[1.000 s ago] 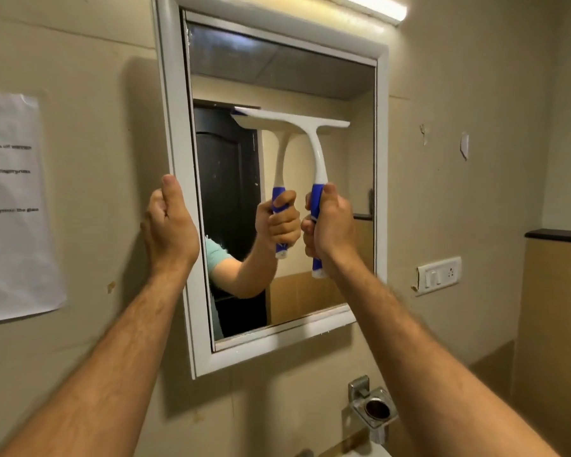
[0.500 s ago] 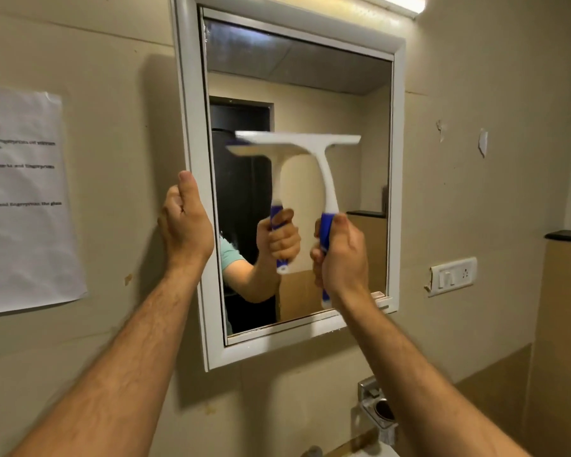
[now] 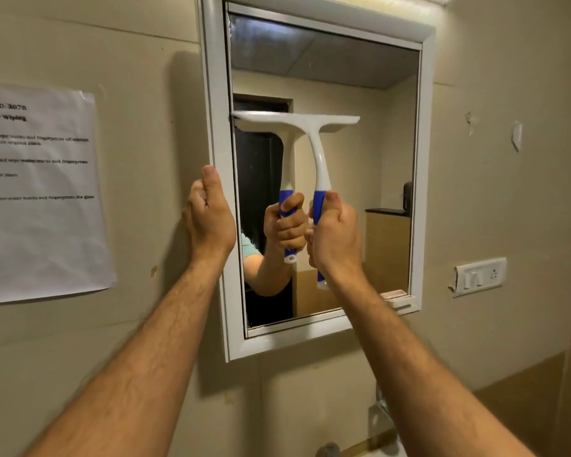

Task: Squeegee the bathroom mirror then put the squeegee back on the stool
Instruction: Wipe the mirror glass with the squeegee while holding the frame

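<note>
A white-framed mirror hangs on the beige wall. A white squeegee with a blue handle lies blade-first against the glass, its blade level across the left half of the mirror, about a third of the way down. My right hand grips the blue handle with the thumb along it. My left hand holds the mirror's left frame edge, thumb on the front of the frame. The glass reflects the squeegee and my gripping hand. No stool is in view.
A printed paper sheet is stuck to the wall on the left. A white switch plate sits right of the mirror. A small latch sticks out at the frame's lower right. A metal fitting shows below.
The squeegee blade has slid down the glass and left until its end meets the frame. My left hand stays on the frame. The camera has shifted, moving the mirror right in view.
</note>
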`<state>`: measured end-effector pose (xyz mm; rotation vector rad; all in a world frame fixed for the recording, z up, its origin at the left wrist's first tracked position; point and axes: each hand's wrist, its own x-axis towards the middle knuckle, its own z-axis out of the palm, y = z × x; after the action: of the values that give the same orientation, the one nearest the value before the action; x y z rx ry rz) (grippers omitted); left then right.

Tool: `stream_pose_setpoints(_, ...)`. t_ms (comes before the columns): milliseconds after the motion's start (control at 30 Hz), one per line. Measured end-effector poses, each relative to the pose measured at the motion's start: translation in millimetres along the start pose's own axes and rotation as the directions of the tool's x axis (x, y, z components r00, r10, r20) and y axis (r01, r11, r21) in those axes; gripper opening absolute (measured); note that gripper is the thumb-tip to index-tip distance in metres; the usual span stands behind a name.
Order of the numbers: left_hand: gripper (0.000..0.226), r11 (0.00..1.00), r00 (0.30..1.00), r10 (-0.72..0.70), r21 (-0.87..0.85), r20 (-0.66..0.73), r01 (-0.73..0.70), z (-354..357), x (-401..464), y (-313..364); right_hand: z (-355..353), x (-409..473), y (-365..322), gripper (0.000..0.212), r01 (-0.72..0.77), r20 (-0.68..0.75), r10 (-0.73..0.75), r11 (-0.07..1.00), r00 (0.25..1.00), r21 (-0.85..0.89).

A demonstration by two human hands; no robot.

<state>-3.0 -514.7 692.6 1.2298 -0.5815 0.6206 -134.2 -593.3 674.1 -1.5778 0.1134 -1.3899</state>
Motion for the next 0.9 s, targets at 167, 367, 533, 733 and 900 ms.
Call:
stream_pose_setpoints(167,0.032,1.0,1.0,0.001,-0.004,0.004,-0.001,-1.1,-0.5,0.7,-6.8,-18.3,26.5,0.034,0.005,-0.037,-0.01,0.991,0.999,-0.136)
stream_pose_setpoints(367,0.032,1.0,1.0,-0.016,0.001,0.015,0.016,-1.9,-1.1,1.4,-11.0,-42.2,41.9,0.037,-0.057,-0.054,0.049,0.985,0.997,-0.166)
stream_pose_setpoints(533,0.046,0.999,0.999,-0.037,0.007,0.01,0.037,-3.0,0.9,-1.7,-14.7,-61.4,46.1,0.038,-0.08,-0.063,0.069,0.976,0.996,-0.203)
stream_pose_setpoints(733,0.06,0.998,0.998,-0.057,0.014,0.027,0.057,-2.2,1.9,-4.0,-22.2,-81.1,57.1,0.039,-0.087,-0.066,0.075,0.974,0.995,-0.207)
stream_pose_setpoints(900,0.058,0.997,0.997,-0.072,0.027,0.01,0.071,-3.0,1.7,-1.6,-30.5,-103.9,75.5,0.036,-0.123,-0.059,0.112,0.964,0.992,-0.238)
